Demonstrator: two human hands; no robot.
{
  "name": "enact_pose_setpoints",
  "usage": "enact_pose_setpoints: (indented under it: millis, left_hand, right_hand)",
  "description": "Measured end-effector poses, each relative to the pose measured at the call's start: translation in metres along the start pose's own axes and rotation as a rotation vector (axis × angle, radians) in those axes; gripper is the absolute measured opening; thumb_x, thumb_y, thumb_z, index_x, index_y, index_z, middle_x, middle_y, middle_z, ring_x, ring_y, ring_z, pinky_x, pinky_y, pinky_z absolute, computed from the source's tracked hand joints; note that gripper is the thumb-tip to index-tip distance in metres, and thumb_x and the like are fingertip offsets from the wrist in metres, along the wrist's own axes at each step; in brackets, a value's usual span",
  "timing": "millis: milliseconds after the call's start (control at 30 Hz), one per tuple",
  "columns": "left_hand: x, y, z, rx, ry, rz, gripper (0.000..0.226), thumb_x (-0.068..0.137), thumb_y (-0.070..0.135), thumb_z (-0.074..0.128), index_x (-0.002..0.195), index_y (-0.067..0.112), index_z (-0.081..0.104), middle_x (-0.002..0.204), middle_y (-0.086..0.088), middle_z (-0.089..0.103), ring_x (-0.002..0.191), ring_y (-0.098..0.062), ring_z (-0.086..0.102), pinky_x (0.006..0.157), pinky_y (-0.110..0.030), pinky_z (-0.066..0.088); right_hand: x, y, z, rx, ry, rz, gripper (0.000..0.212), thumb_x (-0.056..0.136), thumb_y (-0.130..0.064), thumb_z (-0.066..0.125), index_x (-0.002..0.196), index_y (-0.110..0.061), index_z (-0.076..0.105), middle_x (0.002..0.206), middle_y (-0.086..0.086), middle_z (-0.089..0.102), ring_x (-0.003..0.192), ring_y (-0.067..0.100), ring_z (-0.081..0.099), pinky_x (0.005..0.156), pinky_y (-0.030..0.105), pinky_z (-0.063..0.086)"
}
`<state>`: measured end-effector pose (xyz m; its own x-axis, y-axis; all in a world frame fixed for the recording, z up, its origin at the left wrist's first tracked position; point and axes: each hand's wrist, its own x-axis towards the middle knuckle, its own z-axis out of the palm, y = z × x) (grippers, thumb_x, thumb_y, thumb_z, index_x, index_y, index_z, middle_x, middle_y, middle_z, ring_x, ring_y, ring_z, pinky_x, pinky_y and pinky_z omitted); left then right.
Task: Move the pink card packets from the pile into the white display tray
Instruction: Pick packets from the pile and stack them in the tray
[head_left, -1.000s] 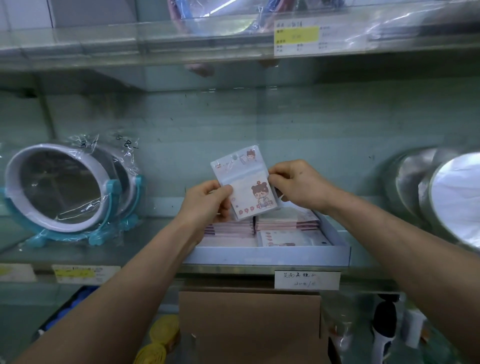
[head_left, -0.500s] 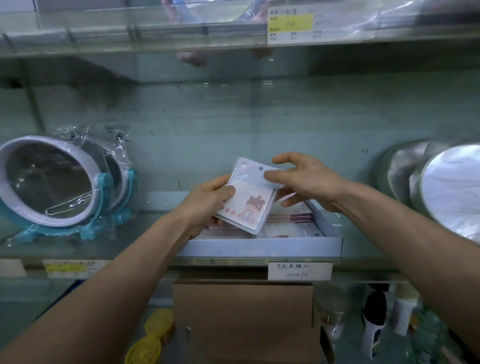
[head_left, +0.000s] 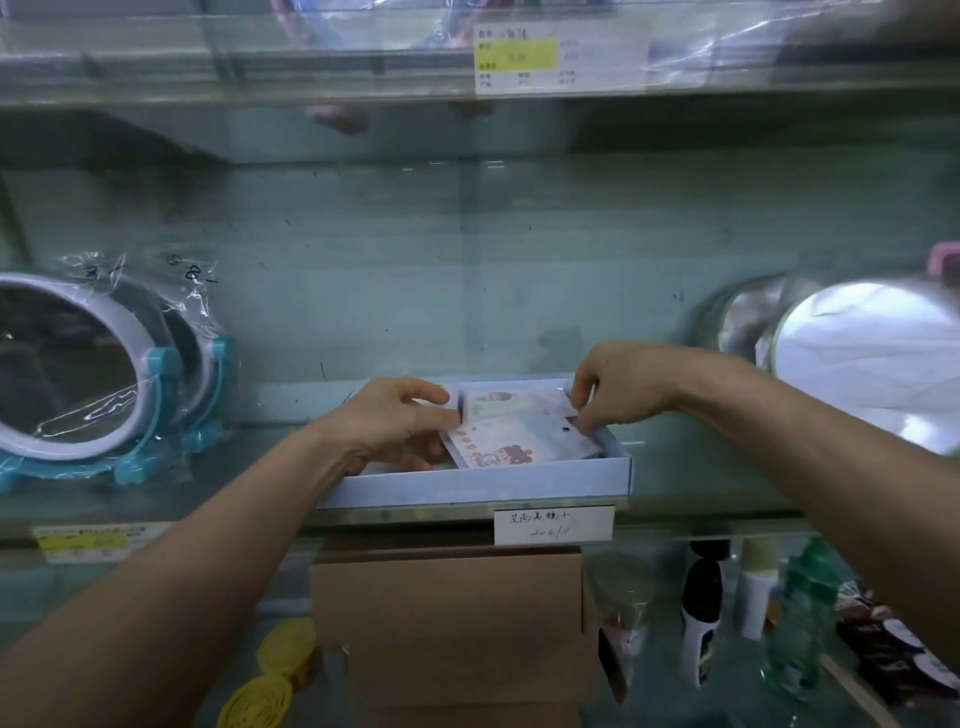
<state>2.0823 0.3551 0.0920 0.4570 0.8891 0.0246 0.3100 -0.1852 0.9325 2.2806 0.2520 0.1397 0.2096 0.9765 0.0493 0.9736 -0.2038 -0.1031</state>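
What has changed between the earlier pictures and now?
The pink card packet, held upright in the air a second ago, has come down nearly flat into the white display tray. The left hand and right hand still grip its two side edges. The tray, the mirror and the cardboard box stayed put.

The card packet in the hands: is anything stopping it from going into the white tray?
Nothing visible is. The card packet is down between the walls of the white tray, over other packets lying there. The left hand and right hand pinch its two ends.
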Motion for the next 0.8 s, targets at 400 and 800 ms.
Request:
enact_pose_setpoints:
  millis: [400,800]
  left_hand:
    - [-0.007,0.001,0.006,0.394,-0.127,0.011,0.018,0.087,0.030,0.066,0.074,0.017,0.070,0.072,0.005,0.069,0.064,-0.007,0.059,0.055,-0.017,0.044]
    - [-0.009,0.001,0.003,0.227,-0.188,0.008,0.010,0.086,0.008,0.066,0.093,0.009,0.073,0.088,-0.007,0.073,0.077,-0.016,0.064,0.082,-0.029,0.054]
  right_hand:
    - [-0.004,-0.024,0.006,0.070,-0.160,-0.200,0.024,0.086,-0.030,0.066,0.106,-0.018,0.068,0.103,-0.005,0.066,0.094,0.018,0.063,0.082,0.028,0.053]
    - [0.006,-0.020,0.019,0.175,-0.138,-0.211,0.023,0.088,-0.019,0.061,0.110,-0.023,0.068,0.076,-0.015,0.057,0.059,0.003,0.049,0.057,0.017,0.039]
